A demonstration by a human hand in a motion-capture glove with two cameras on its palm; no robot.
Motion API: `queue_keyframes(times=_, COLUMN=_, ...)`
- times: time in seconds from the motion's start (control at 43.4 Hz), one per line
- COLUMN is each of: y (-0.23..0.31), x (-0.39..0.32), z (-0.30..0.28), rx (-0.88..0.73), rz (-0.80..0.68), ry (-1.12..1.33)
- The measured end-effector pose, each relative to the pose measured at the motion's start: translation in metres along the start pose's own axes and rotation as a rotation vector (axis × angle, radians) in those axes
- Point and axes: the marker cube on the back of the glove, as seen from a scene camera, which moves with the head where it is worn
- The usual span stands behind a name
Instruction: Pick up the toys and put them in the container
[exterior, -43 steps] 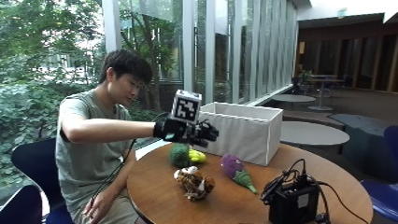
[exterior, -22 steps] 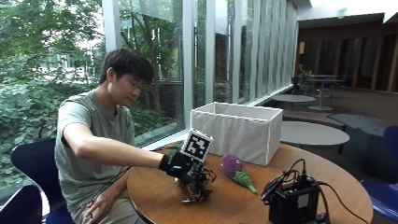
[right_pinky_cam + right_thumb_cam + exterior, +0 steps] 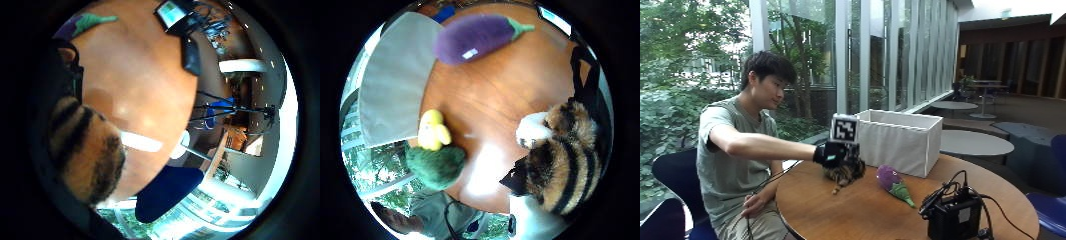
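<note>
No text, label, brand or number can be read anywhere.

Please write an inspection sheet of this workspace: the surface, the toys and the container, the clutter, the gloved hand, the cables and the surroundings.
Surface: round wooden table.
Job's things: striped tiger toy lifted off the table in the right hand; purple eggplant toy lying on the table by the white container; yellow toy and green toy touching, beside the container.
Clutter: black device at the table edge.
Grippers: right hand grips the tiger toy.
Cables: black cables on the device.
Surroundings: glass wall, blue chair, more tables behind.
</note>
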Motion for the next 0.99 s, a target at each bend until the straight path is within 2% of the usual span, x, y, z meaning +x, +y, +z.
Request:
queue_keyframes(times=0.046, y=0.003, x=-0.009, z=-0.032, rx=0.059, rz=0.008, ry=0.002)
queue_keyframes(times=0.161, y=0.018, x=-0.032, z=-0.127, rx=0.205, rz=-0.190, ry=-0.025)
queue_keyframes(times=0.254, y=0.020, x=-0.066, z=-0.203, rx=0.296, rz=-0.117, ry=-0.098)
queue_keyframes(times=0.392, y=0.025, x=-0.148, z=-0.290, rx=0.426, rz=-0.200, ry=-0.199)
queue_keyframes(times=0.53, y=0.010, x=-0.197, z=-0.312, rx=0.480, rz=-0.280, ry=-0.032)
queue_keyframes(times=0.692, y=-0.018, x=-0.283, z=-0.324, rx=0.452, rz=-0.331, ry=0.006)
queue_keyframes(times=0.807, y=-0.032, x=-0.325, z=-0.318, rx=0.431, rz=-0.427, ry=-0.006)
queue_keyframes(times=0.992, y=-0.051, x=-0.395, z=-0.288, rx=0.350, rz=-0.470, ry=0.035)
